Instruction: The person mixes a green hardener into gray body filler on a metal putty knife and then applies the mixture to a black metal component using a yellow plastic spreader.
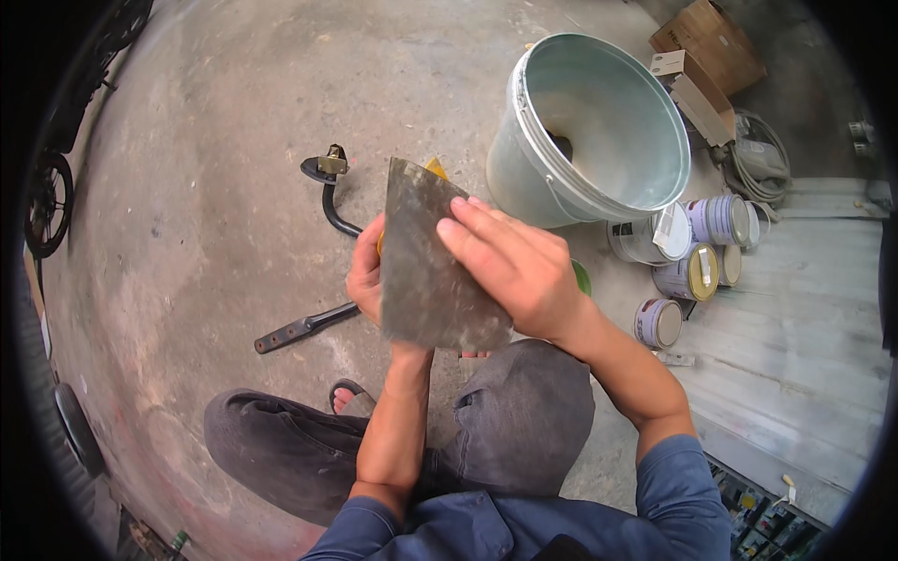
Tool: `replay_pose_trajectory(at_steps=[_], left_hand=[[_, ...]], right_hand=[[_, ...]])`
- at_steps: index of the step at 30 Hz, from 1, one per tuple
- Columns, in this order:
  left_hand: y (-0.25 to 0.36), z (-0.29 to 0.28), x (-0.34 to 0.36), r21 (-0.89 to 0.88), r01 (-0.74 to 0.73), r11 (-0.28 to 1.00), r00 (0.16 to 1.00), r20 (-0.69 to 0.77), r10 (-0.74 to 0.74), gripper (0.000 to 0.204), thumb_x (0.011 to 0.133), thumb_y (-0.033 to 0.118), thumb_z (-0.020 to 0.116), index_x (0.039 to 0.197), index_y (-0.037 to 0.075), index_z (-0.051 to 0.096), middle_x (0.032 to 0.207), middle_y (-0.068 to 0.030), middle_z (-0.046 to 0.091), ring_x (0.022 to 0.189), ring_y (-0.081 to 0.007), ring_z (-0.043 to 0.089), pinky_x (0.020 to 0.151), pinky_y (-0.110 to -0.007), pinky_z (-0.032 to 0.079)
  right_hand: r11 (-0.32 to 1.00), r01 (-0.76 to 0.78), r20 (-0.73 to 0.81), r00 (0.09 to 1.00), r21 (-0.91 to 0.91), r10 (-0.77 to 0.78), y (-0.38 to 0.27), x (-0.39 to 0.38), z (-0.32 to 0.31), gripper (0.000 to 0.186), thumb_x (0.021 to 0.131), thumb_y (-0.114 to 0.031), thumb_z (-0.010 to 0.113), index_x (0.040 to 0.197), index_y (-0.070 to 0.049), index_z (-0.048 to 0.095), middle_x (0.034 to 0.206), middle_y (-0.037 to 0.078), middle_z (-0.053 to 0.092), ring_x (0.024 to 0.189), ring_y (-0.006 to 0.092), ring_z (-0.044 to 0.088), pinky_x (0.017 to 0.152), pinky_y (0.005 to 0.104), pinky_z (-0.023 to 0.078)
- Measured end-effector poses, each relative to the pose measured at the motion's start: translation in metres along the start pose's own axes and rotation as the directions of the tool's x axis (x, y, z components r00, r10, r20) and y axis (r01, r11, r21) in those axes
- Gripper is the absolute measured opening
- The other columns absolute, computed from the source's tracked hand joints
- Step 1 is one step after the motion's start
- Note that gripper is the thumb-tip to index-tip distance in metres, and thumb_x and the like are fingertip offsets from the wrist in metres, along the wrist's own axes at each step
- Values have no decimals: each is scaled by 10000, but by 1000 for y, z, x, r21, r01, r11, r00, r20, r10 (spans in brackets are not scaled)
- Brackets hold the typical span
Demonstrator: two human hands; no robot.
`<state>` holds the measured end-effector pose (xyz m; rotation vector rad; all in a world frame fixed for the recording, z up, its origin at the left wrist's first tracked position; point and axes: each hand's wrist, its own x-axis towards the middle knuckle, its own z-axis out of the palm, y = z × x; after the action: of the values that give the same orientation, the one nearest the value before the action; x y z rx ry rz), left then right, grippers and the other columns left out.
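Observation:
A stiff, dark grey sheet [426,271], which looks like worn sandpaper, is held up over my lap. My left hand [368,271] grips it along the left edge, with most of its fingers behind the sheet. Across the upper right of the sheet lie the stretched fingers of my right hand [514,262]; where its thumb is I cannot tell. Something yellow [436,168] peeks out behind the top edge, its kind hidden. Partly covered by the sheet and my left hand, a bent black metal bar [313,325] with a bracket at its far end rests on the concrete floor.
A large pale bucket [524,140] stands beyond my right hand. Several paint cans [659,323] sit to its right, by a corrugated metal sheet [795,318]. Cardboard boxes [706,56] and a coiled hose [758,159] lie farther back. At far left is a wheel [49,206].

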<state>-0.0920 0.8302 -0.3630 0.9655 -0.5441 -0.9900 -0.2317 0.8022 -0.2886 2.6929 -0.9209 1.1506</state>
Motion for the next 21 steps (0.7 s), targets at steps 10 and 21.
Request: replay_pose_trajectory(at_steps=[10,21], left_hand=[[15,11,-1,166,-216,962,975,87,204,285,921,-23,663,1197,-59,604,1111,-104,677,1002,-154,658,878,-270,537],[11,12,9,267,-466,843,885,157,439,278,804,-187,561,995,-32,689,1147,-195,709,1193,-349,634,1046,-401,473]], right_hand=[[984,-141,-50,988,107,147,9,-1,-5,332,794,-88,632,1112,-12,689,1065,214,701,946,329,728,768,370,613],[648,-640,-25,703,413,711,22,-26,-18,235,858,3,698,1081,69,660,956,185,732,829,216,721,735,298,559]])
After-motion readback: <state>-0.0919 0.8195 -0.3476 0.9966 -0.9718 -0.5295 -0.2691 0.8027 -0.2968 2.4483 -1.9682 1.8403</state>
